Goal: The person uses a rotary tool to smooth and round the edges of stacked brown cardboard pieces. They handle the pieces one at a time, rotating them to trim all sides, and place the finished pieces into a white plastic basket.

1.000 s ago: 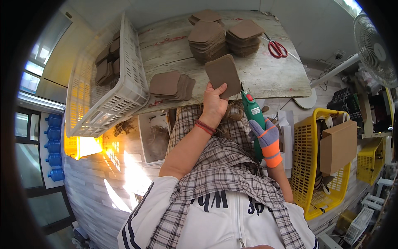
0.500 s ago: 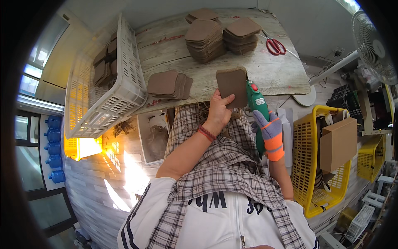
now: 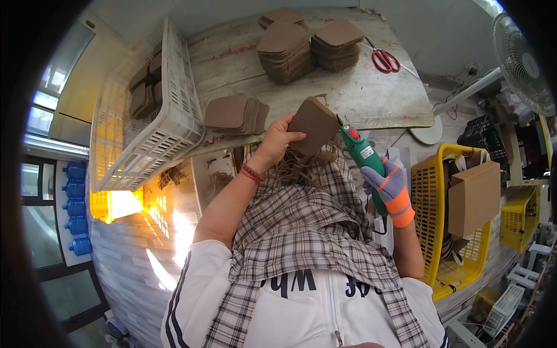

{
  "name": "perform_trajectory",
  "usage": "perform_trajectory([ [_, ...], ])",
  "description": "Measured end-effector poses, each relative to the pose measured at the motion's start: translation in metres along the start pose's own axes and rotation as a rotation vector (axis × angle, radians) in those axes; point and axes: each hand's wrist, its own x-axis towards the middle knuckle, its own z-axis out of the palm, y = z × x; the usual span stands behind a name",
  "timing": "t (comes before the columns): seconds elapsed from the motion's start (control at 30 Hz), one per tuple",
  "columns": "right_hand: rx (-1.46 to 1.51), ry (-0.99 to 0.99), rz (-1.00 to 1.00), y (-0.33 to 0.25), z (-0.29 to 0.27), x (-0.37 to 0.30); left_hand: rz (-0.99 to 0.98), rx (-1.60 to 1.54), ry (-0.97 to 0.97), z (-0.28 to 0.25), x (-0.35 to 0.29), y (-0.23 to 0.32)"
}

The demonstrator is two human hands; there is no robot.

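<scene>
A brown rounded-square pad [image 3: 314, 125] is pinched along its left side by my bare left hand [image 3: 277, 139], thumb on its face. It is tilted over my lap, near the table's front edge. My gloved right hand [image 3: 383, 184], in grey and orange, wraps round a green handheld power tool [image 3: 361, 149] with a red switch and a cord. Its thin tip is at the pad's right edge; whether they touch I cannot tell. A thin brown strip [image 3: 319, 96] curls at the pad's top. Loose brown trimmings [image 3: 299, 168] lie on my plaid apron [image 3: 290, 214] below.
Stacked brown pads [image 3: 284, 49] and red-handled scissors [image 3: 385, 60] occupy the table's far side [image 3: 232, 64]. A smaller fanned pile [image 3: 235, 115] lies at the front left, beside a white crate [image 3: 184, 116] holding pads. A yellow basket [image 3: 426, 226] with a cardboard box [image 3: 474, 200] stands right.
My left hand has moved left, and the pad has tilted clockwise. My right hand has shifted right with the tool, its tip now angled toward the pad's right corner. More trimmings show on my lap.
</scene>
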Motion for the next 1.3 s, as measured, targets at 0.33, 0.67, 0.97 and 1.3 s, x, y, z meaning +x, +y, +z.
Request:
perform_trajectory([
  [0.33, -0.215, -0.025, -0.063, 0.026, 0.002, 0.001, -0.251, 0.291, -0.178, -0.016, -0.006, 0.016],
  [0.67, -0.239, -0.037, -0.064, 0.026, 0.01, 0.012, -0.312, 0.354, -0.225, -0.011, -0.016, 0.024],
  [0.97, -0.277, -0.097, -0.072, 0.032, 0.002, 0.011, -0.046, 0.436, 0.089, -0.029, -0.016, 0.035],
  [1.3, -0.285, -0.156, -0.007, 0.019, 0.008, 0.004, -0.1, 0.296, 0.152, -0.032, -0.017, 0.036],
])
